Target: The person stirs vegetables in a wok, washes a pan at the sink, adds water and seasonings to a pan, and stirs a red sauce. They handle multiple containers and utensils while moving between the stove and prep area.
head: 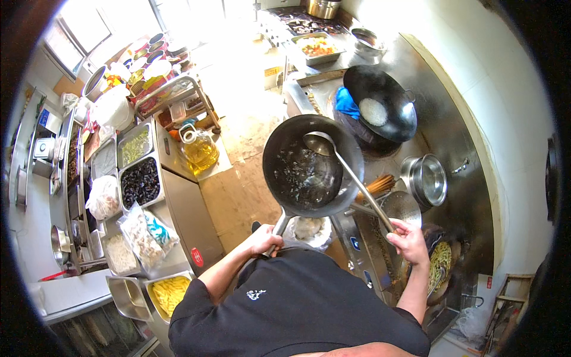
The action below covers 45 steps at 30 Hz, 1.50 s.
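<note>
My left hand [266, 241] grips the handle of a dark wok [296, 196], which is held up in front of my body. Small wet, shiny bits lie scattered over its inner surface. In my right hand [408, 241] is the long handle of a steel ladle [359, 185]; its bowl lies inside the wok, near the far side. Partly hidden under the wok's near edge is a container with a white liner [328, 234]. To the right of the wok are a bamboo wok brush [379, 185] and a perforated steel strainer [403, 207].
A second wok [395, 91] sits tilted on the range beside a blue cloth [346, 103]. Steel pots [432, 178] stand by the backsplash. On the left, a counter [178, 192] holds food trays. An oil jug [200, 151] stands near a loaded cart [203, 96].
</note>
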### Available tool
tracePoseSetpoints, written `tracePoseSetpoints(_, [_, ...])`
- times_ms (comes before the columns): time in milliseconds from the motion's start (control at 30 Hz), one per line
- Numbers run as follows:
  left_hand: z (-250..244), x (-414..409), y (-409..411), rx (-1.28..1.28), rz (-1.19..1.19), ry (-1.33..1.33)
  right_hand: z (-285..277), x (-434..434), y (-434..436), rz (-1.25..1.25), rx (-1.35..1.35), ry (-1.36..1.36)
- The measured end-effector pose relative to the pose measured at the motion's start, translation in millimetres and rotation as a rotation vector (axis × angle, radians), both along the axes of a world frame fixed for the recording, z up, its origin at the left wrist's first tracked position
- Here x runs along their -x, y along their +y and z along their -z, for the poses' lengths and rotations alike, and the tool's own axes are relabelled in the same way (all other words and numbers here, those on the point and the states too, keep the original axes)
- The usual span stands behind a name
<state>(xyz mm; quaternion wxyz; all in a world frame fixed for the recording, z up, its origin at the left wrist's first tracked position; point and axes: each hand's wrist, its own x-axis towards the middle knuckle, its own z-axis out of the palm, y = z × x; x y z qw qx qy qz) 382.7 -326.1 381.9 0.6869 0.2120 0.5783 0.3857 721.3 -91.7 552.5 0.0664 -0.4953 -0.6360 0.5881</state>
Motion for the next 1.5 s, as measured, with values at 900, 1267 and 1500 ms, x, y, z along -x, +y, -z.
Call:
tracePoseSetpoints(900, [40,408,196,0.074,-0.48,-0.064,86,479,242,-0.41,-0.445,-0.095])
tracePoseSetpoints(1267, [52,615,432,-0.016,-0.369,-0.096,106,652,405,-0.097,-0.208,0.058])
tracePoseSetpoints(1500, [68,758,597,-0.025,-0.101,-0.077,125,755,482,0.188,-0.056,0.15])
